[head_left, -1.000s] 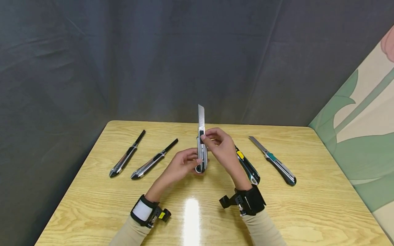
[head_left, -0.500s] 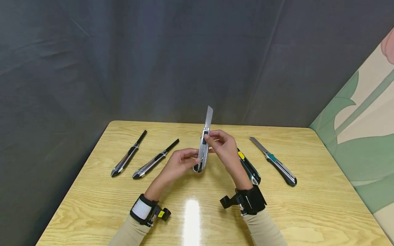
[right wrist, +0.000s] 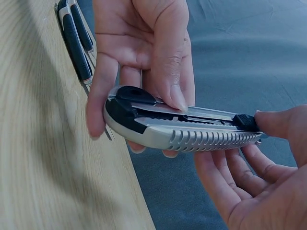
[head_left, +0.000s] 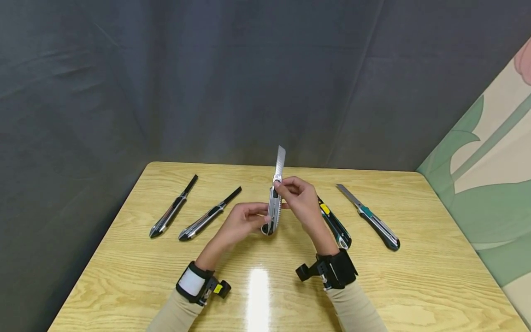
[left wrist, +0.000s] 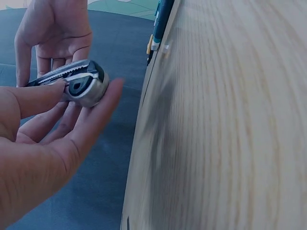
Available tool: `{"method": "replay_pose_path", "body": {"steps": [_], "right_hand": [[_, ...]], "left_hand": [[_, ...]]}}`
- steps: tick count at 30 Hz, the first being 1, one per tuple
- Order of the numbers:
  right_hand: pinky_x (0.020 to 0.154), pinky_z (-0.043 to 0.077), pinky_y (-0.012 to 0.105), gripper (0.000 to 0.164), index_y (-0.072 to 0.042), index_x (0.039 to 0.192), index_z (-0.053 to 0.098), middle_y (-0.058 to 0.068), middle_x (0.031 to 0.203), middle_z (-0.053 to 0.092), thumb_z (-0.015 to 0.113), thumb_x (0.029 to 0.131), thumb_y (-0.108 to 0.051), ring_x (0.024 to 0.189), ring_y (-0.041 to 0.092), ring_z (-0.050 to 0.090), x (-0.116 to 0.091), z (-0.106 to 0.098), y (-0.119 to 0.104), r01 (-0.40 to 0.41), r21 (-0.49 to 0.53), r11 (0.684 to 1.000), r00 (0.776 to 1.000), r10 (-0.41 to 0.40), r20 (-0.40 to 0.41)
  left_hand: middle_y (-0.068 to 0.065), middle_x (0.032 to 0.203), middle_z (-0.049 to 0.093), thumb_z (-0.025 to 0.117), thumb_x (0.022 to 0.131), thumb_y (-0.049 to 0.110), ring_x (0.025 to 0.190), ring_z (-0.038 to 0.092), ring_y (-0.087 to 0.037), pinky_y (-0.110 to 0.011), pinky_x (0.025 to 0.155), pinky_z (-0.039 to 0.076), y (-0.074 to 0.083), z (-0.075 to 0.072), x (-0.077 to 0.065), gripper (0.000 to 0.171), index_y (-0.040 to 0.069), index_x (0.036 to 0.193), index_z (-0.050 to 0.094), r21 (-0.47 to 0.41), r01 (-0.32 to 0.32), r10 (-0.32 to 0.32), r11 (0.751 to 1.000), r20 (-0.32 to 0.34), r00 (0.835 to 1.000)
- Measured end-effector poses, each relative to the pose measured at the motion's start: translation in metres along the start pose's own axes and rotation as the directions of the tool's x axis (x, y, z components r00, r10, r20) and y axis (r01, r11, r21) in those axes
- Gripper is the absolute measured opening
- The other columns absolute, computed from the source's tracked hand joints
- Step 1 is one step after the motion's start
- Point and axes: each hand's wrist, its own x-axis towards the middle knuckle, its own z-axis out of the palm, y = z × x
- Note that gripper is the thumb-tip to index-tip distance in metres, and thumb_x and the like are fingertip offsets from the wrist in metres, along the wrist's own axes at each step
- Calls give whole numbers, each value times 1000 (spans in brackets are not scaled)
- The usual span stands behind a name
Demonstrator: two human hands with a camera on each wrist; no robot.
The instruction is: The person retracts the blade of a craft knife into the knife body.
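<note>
A silver snap-off utility knife (head_left: 274,207) is held nearly upright above the table, its long segmented blade (head_left: 280,159) extended and pointing up. My left hand (head_left: 242,221) grips the lower end of the handle, thumb on the near face and fingers behind. Near the blade end, my right hand (head_left: 303,203) pinches the knife. In the right wrist view its thumb presses the black slider (right wrist: 245,122), with fingers beneath the ridged edge; the blade is hidden there. The left wrist view shows the rounded black-and-silver butt (left wrist: 86,86) between left thumb and fingers.
Two silver-and-black utility knives (head_left: 169,214) lie on the wooden table (head_left: 132,276) to the left. At right lie a knife with a yellow slider (head_left: 338,228), partly behind my right hand, and one with a teal slider (head_left: 377,227), blade out. A dark curtain (head_left: 249,83) hangs behind.
The knife has tilted so its blade leans right, then dropped slightly. My right thumb has moved up a little along the handle and now covers more of the slider. The other knives lie unchanged.
</note>
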Motion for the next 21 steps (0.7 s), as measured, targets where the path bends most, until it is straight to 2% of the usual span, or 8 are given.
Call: {"method": "replay_pose_path", "body": {"steps": [4, 8, 12, 18, 21], "right_hand": [[70, 61, 49, 30, 2, 102, 64, 22, 97, 69, 66, 88, -25, 83, 27, 65, 5, -2, 12, -3, 23, 1000, 1000, 3, 4], [68, 62, 44, 31, -1, 103, 64, 20, 99, 69, 67, 87, -28, 83, 27, 65, 12, -3, 25, 7, 42, 999, 1000, -8, 19], [65, 63, 38, 32, -2, 103, 62, 17, 96, 68, 67, 87, -30, 79, 25, 64, 13, -3, 28, 25, 38, 999, 999, -26, 32], [66, 62, 38, 32, -1, 103, 59, 10, 90, 66, 68, 87, -28, 76, 23, 64, 12, -5, 27, 26, 51, 998, 998, -28, 56], [66, 62, 34, 31, -1, 104, 59, 8, 89, 65, 68, 87, -26, 77, 22, 64, 13, -6, 25, 26, 57, 998, 997, -30, 70]], "left_hand": [[-26, 121, 61, 60, 90, 2, 94, 64, -32, -59, 75, 57, -4, -1, 2, 35, -4, 125, 57, -31, 14, -14, 999, 28, 1000], [-24, 120, 62, 61, 90, 4, 93, 65, -30, -56, 73, 59, -17, -4, 6, 36, 0, 125, 58, -48, 2, -1, 999, 23, 1000], [-22, 120, 64, 63, 89, 9, 92, 65, -28, -49, 71, 61, -27, -6, 9, 36, 4, 124, 60, -60, 0, 1, 998, 19, 1000], [-21, 117, 65, 66, 87, 11, 91, 66, -27, -39, 67, 63, -28, -5, 9, 34, 6, 121, 63, -64, -13, 13, 998, 13, 1000], [-20, 116, 66, 67, 87, 11, 91, 66, -28, -37, 66, 63, -27, -5, 8, 34, 6, 120, 64, -81, -24, 25, 996, 6, 1000]]}}
